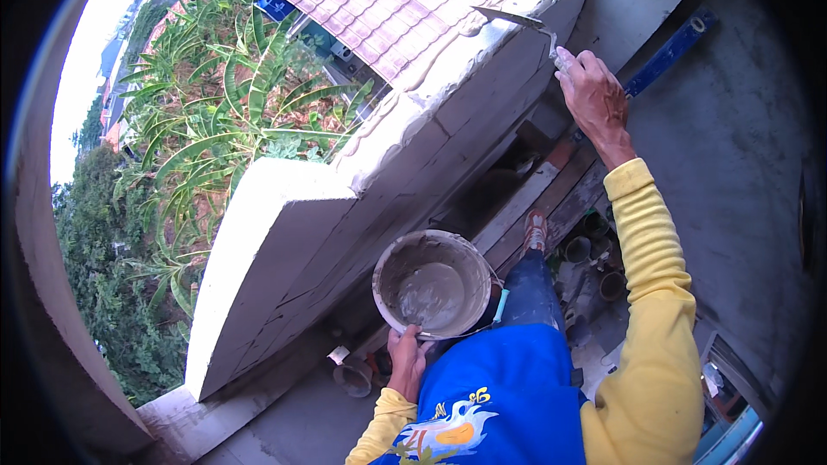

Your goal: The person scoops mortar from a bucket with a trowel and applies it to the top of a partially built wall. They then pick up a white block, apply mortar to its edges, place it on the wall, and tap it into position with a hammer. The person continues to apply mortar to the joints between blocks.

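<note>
My right hand (594, 102) is closed around the handle of a pointed trowel (510, 17). The blade hangs over the top of a pale block wall (482, 108), at its far right end. Wet grey mortar (394, 112) lies in a lumpy strip along that top, beside the roof. Against my body, my left hand (407, 362) grips the near rim of a round bucket (384, 269). Its inner wall is smeared with mortar, and more mortar (433, 294) lies in the bottom. A wire handle with a light-blue grip (500, 305) hangs at the bucket's right side.
Reddish roof tiles (388, 0) slope beyond the wall, with plants (233, 112) far below at left. A blue spirit level (668, 58) lies along the grey wall at right. My shoe (536, 231) rests by wooden planks (517, 207); several small pots (579, 250) stand nearby.
</note>
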`<action>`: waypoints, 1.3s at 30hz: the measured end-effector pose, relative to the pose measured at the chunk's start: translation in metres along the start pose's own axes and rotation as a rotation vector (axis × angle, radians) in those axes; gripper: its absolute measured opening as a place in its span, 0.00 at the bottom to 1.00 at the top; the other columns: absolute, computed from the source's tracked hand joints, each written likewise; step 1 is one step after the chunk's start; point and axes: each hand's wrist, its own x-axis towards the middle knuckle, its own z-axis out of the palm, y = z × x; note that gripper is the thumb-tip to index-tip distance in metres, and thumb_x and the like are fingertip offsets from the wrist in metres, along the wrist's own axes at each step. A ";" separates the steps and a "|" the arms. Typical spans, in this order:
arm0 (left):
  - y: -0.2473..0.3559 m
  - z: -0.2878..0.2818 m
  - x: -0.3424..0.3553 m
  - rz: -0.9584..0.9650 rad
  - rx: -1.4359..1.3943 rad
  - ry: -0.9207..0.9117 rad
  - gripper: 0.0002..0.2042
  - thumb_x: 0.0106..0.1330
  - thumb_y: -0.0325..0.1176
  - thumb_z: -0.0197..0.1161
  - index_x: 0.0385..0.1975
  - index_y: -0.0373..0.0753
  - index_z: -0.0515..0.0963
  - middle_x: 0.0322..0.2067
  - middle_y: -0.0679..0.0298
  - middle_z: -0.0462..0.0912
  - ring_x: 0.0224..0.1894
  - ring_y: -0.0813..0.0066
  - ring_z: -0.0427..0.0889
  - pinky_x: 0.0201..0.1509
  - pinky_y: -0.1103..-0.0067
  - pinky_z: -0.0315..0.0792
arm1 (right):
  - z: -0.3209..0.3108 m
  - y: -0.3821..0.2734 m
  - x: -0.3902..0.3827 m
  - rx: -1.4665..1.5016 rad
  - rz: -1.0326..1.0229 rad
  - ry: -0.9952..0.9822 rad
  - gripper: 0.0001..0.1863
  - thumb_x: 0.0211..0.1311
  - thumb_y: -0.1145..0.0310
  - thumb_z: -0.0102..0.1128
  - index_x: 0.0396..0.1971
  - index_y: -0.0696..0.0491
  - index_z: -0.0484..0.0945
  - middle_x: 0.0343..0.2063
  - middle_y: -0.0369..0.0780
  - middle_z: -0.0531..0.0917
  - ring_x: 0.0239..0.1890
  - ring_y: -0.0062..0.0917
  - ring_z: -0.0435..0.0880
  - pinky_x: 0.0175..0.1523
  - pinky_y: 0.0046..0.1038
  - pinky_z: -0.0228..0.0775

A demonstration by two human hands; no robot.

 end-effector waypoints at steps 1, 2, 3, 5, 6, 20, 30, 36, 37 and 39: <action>0.001 -0.001 0.001 0.000 -0.001 -0.003 0.24 0.66 0.18 0.58 0.63 0.36 0.67 0.56 0.52 0.78 0.56 0.50 0.84 0.57 0.45 0.84 | -0.001 -0.006 -0.005 0.023 -0.013 0.009 0.19 0.67 0.65 0.71 0.56 0.49 0.84 0.38 0.39 0.80 0.44 0.35 0.86 0.49 0.39 0.83; 0.002 -0.002 0.002 0.001 -0.002 -0.006 0.24 0.66 0.18 0.58 0.63 0.36 0.67 0.56 0.52 0.78 0.56 0.50 0.84 0.57 0.45 0.84 | -0.003 -0.013 -0.010 0.047 -0.025 0.017 0.19 0.67 0.65 0.72 0.56 0.49 0.84 0.38 0.38 0.80 0.44 0.34 0.86 0.49 0.39 0.83; 0.002 -0.004 0.003 0.001 -0.003 -0.007 0.24 0.66 0.18 0.58 0.62 0.36 0.67 0.56 0.52 0.78 0.56 0.50 0.83 0.57 0.45 0.84 | -0.005 -0.020 -0.014 0.068 -0.051 0.032 0.19 0.66 0.65 0.73 0.56 0.49 0.84 0.38 0.38 0.80 0.44 0.34 0.85 0.48 0.38 0.82; 0.000 -0.010 0.008 -0.002 0.006 -0.024 0.23 0.66 0.18 0.58 0.62 0.36 0.68 0.55 0.52 0.78 0.56 0.51 0.84 0.57 0.45 0.84 | -0.009 -0.025 -0.012 0.043 -0.099 -0.007 0.19 0.67 0.65 0.72 0.56 0.49 0.84 0.38 0.38 0.80 0.44 0.34 0.85 0.48 0.37 0.82; -0.001 -0.013 0.011 -0.004 0.009 -0.031 0.23 0.66 0.18 0.58 0.62 0.36 0.68 0.55 0.53 0.78 0.56 0.51 0.84 0.57 0.46 0.84 | -0.009 -0.026 -0.010 0.033 -0.123 -0.027 0.18 0.67 0.65 0.72 0.56 0.49 0.84 0.38 0.39 0.80 0.44 0.34 0.85 0.48 0.37 0.82; -0.008 -0.026 0.018 0.001 0.011 0.005 0.22 0.66 0.18 0.58 0.60 0.38 0.68 0.53 0.52 0.80 0.54 0.52 0.85 0.57 0.40 0.83 | 0.015 -0.013 0.017 -0.072 -0.030 -0.004 0.17 0.70 0.65 0.68 0.57 0.51 0.84 0.40 0.41 0.81 0.46 0.36 0.86 0.49 0.40 0.83; -0.003 -0.020 0.014 -0.013 0.012 -0.024 0.23 0.66 0.18 0.58 0.61 0.38 0.67 0.55 0.54 0.78 0.56 0.51 0.84 0.57 0.41 0.83 | -0.003 -0.022 0.009 -0.107 -0.047 -0.047 0.19 0.70 0.64 0.69 0.58 0.51 0.84 0.39 0.40 0.81 0.44 0.35 0.86 0.48 0.39 0.83; -0.002 -0.022 0.016 0.000 0.007 -0.033 0.22 0.67 0.20 0.59 0.61 0.37 0.69 0.54 0.54 0.79 0.55 0.54 0.85 0.54 0.48 0.85 | -0.019 -0.067 -0.071 0.346 0.081 0.014 0.19 0.70 0.64 0.69 0.56 0.57 0.82 0.39 0.45 0.83 0.41 0.42 0.87 0.46 0.41 0.81; 0.000 -0.019 0.015 -0.004 0.018 -0.033 0.22 0.67 0.20 0.59 0.61 0.37 0.69 0.54 0.54 0.79 0.55 0.54 0.85 0.54 0.49 0.86 | -0.029 -0.081 -0.092 0.419 0.114 -0.025 0.19 0.70 0.65 0.68 0.56 0.58 0.82 0.40 0.46 0.83 0.42 0.44 0.87 0.46 0.41 0.81; 0.007 -0.013 0.011 -0.007 0.033 -0.007 0.22 0.67 0.20 0.59 0.60 0.36 0.69 0.53 0.53 0.79 0.55 0.55 0.85 0.55 0.50 0.86 | -0.041 -0.104 -0.140 0.553 0.110 -0.162 0.18 0.69 0.66 0.67 0.54 0.58 0.80 0.41 0.48 0.84 0.42 0.47 0.86 0.47 0.43 0.81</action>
